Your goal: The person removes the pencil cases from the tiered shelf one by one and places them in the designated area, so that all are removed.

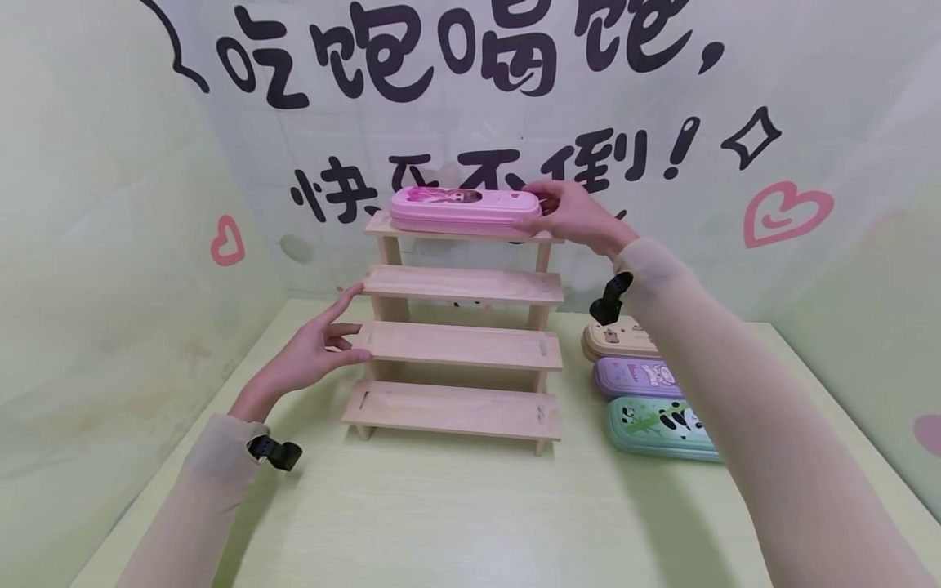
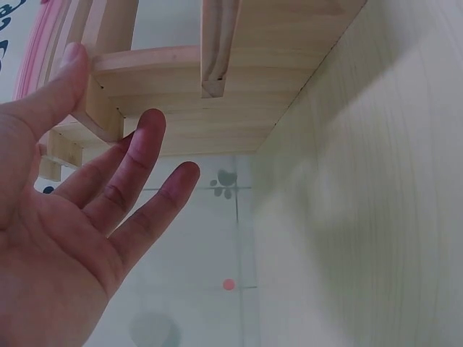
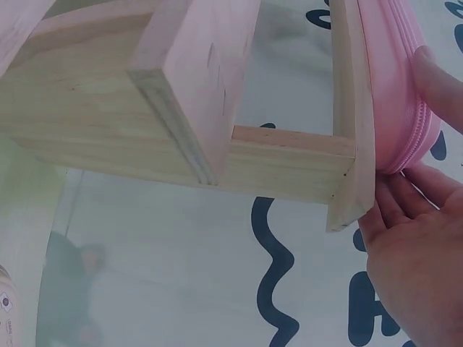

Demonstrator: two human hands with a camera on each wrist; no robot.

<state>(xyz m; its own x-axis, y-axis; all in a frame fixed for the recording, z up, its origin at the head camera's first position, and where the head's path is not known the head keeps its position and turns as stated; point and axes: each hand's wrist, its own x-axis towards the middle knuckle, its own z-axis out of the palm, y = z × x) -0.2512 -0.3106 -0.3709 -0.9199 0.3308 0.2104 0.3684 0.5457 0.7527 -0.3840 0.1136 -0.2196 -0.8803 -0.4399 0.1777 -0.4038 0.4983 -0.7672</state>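
Observation:
A pink zippered pencil case (image 1: 466, 211) with a picture on its lid lies along the top board of a stepped wooden rack (image 1: 459, 343). My right hand (image 1: 569, 214) grips the case's right end, thumb at the front side and fingers at the back. In the right wrist view, the pink case (image 3: 398, 87) shows its zipper beside the thumb. At the rack's left side, my left hand (image 1: 312, 351) reaches up with fingers spread, fingertips right at the ends of the two middle boards. The left wrist view shows the left hand (image 2: 79, 202) with fairly straight fingers alongside the wood.
Right of the rack, a beige case (image 1: 621, 336), a purple case (image 1: 635, 377) and a green panda case (image 1: 662, 426) lie in a row on the pale table (image 1: 412, 514), partly behind my right sleeve. A printed cloth wall (image 1: 456, 122) stands close behind the rack.

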